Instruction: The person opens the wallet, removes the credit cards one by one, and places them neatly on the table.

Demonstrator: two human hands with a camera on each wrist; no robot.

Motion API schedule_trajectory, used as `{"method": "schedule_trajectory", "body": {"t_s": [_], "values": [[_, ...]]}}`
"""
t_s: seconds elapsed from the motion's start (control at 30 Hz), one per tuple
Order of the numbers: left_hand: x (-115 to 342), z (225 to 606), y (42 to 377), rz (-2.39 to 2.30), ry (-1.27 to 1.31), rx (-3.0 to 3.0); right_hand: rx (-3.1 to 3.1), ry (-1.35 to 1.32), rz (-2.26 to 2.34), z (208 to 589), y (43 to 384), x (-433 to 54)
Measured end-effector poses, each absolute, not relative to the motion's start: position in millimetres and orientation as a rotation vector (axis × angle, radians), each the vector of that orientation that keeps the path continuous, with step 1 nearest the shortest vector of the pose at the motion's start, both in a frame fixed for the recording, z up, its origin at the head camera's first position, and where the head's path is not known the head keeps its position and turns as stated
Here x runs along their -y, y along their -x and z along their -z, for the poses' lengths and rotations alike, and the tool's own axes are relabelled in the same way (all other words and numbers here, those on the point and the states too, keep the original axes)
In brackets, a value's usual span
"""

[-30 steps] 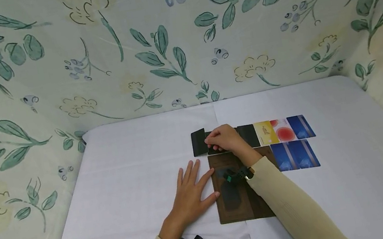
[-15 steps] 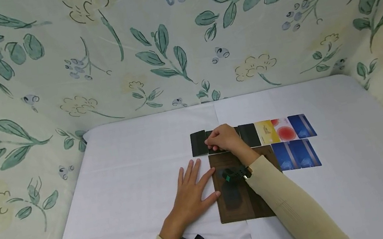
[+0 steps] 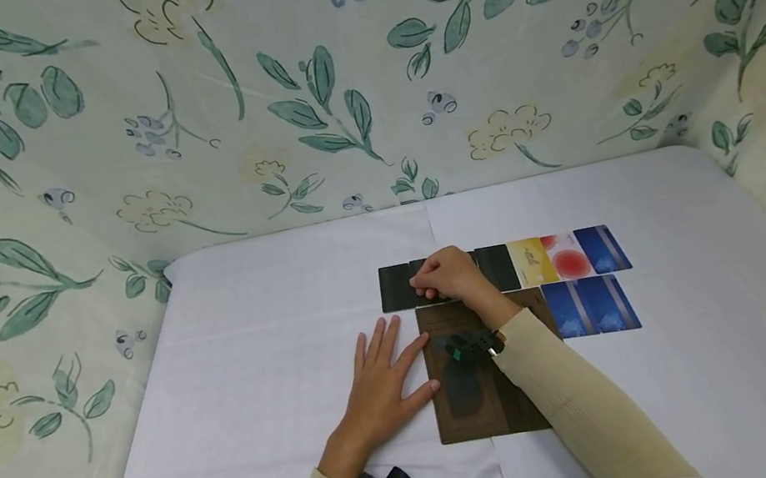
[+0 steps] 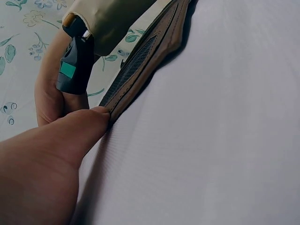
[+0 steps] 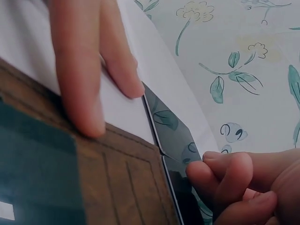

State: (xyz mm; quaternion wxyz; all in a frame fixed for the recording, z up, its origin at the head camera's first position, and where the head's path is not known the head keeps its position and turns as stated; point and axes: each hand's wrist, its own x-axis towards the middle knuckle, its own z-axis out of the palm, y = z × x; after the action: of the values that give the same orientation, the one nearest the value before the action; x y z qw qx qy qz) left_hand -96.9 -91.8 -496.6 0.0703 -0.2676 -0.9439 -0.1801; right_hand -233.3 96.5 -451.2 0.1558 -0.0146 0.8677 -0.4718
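A dark, glossy black card (image 3: 396, 287) lies at the left end of a row of cards. My right hand (image 3: 453, 274) has its fingers curled, and thumb and fingertips pinch at that card's right edge. In the right wrist view, the same hand (image 5: 243, 185) covers the seam between this card (image 5: 166, 122) and its neighbour. My left hand (image 3: 378, 392) lies spread on the cloth, index fingertip and thumb tip at the left edge of an open brown wallet (image 3: 470, 419). The left wrist view shows the thumb against the wallet's edge (image 4: 164, 44).
Another black card (image 3: 498, 269), a yellow card (image 3: 532, 263), a white card with red circles (image 3: 569, 258) and a blue card (image 3: 601, 249) continue the row. Two more blue cards (image 3: 592, 307) lie right of the wallet. White cloth (image 3: 255, 336) covers the table.
The leftmost black card's raised right side has come down, so it now lies level with the row. Both hands keep nearly the same place.
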Motion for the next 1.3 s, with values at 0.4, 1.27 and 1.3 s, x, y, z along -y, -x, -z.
{"method": "schedule_trajectory", "body": {"t_s": [0.4,1.27,1.3], "values": [[92.1,497.2,97.8,0.565,0.806,2.817,-2.466,0.088,1.273,447.4,219.6,-111.2],[91.7,497.2,96.4,0.535,0.794,2.860,-2.367,0.458,1.162,433.9,176.4,-152.6],[91.5,497.1,96.3,0.534,0.793,2.861,-2.369,0.449,1.148,434.3,175.8,-153.5]]}}
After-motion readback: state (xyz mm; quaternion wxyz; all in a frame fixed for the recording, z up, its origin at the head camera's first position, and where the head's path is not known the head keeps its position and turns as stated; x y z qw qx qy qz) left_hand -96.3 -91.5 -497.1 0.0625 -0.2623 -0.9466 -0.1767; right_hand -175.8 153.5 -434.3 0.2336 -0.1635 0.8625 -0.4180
